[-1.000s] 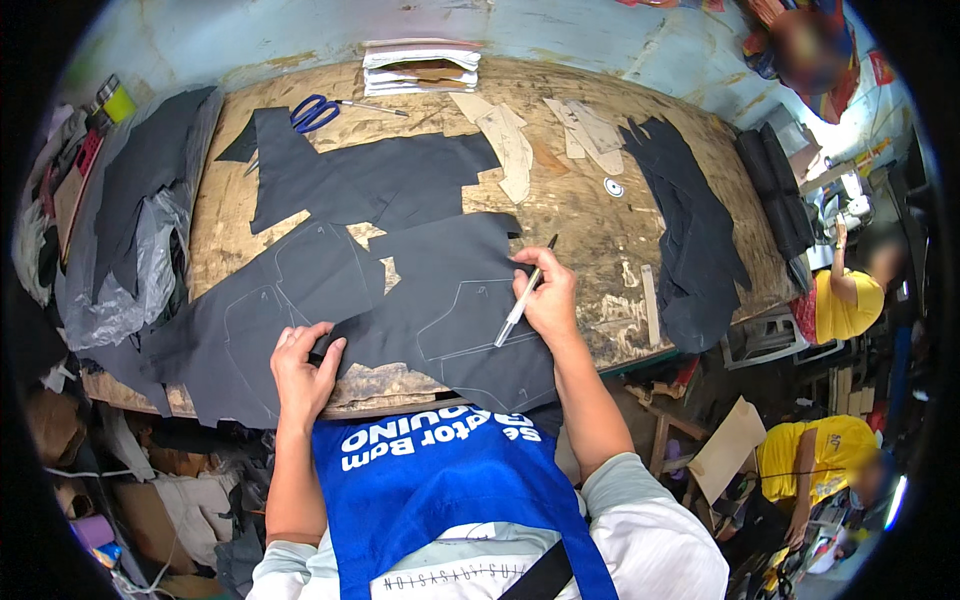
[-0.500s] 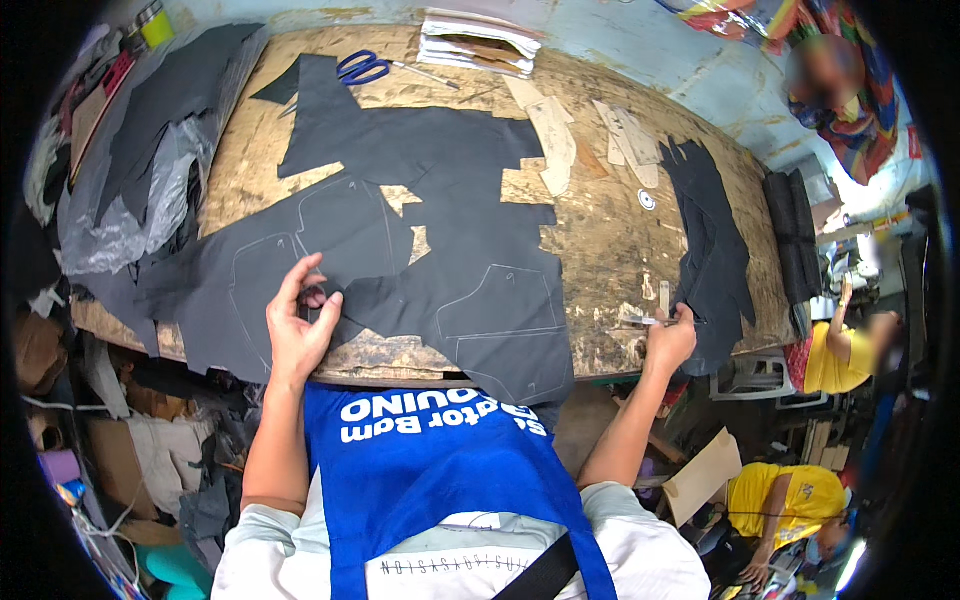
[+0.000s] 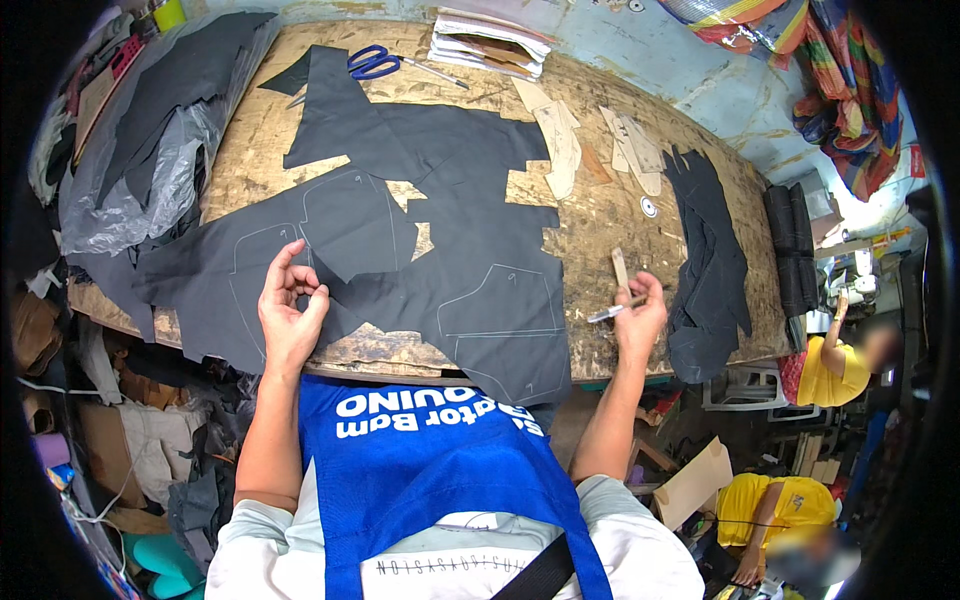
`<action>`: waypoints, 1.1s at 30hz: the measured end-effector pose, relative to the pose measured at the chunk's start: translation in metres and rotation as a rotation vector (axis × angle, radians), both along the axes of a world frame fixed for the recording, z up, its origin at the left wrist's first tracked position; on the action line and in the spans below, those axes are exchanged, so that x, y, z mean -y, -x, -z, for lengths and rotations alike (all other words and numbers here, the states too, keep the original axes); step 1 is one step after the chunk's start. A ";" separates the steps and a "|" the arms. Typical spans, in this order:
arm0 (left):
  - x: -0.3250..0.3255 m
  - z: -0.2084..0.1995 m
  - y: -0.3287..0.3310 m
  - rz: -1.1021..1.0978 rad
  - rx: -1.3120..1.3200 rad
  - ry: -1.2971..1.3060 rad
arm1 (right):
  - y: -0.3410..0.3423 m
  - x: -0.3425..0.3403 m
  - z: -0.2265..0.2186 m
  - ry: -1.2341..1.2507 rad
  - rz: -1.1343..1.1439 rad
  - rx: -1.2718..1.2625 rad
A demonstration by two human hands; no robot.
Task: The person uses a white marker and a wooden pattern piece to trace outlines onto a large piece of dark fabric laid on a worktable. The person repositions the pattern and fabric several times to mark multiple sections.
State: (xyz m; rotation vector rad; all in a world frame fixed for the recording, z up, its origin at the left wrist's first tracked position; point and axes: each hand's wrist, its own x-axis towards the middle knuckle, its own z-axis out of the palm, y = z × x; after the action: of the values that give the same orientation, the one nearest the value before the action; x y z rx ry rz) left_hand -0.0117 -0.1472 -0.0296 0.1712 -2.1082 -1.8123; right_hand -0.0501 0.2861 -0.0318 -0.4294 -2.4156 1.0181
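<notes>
My left hand (image 3: 293, 315) hovers over black sheet material (image 3: 400, 290) near the table's front edge. Its fingers are loosely curled and apart, with nothing visible in them. White outlines of pattern shapes are drawn on the black pieces. To the right, my right hand (image 3: 641, 312) grips a pen (image 3: 606, 313) with a pale barrel, its tip toward the left. A narrow tan strip (image 3: 619, 270) stands up from the same fingers. Right of that hand lies a heap of black cut pieces (image 3: 708, 260).
Blue-handled scissors (image 3: 374, 63), another pen (image 3: 432, 73) and a paper stack (image 3: 490, 45) lie at the back. Tan pattern pieces (image 3: 556, 140) and a small white disc (image 3: 648, 206) rest right of centre. Plastic-wrapped black sheets (image 3: 165, 130) lie left. Two people in yellow (image 3: 775, 510) are at right.
My right hand has moved left, away from the black heap, carrying the pen and tan strip. My left hand has shifted slightly left, its thumb and fingers drawn closer.
</notes>
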 end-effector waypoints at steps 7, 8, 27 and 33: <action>-0.001 0.000 0.002 -0.061 -0.015 -0.023 | 0.029 0.068 -0.024 0.141 -0.365 -0.025; -0.003 -0.001 0.002 -0.109 -0.044 -0.024 | 0.033 0.078 -0.028 0.122 -0.410 -0.002; -0.161 -0.015 0.037 0.735 -0.125 1.162 | 0.027 0.063 -0.030 0.760 -0.266 -0.120; -0.167 -0.011 0.031 0.696 -0.096 1.198 | 0.035 0.084 -0.028 0.759 -0.372 -0.091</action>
State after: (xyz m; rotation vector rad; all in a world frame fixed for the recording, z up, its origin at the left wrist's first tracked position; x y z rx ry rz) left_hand -0.0429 0.0196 -0.0187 -1.0019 -2.9508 -0.4413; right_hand -0.0848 0.2017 -0.0041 -0.1617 -1.9863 2.0720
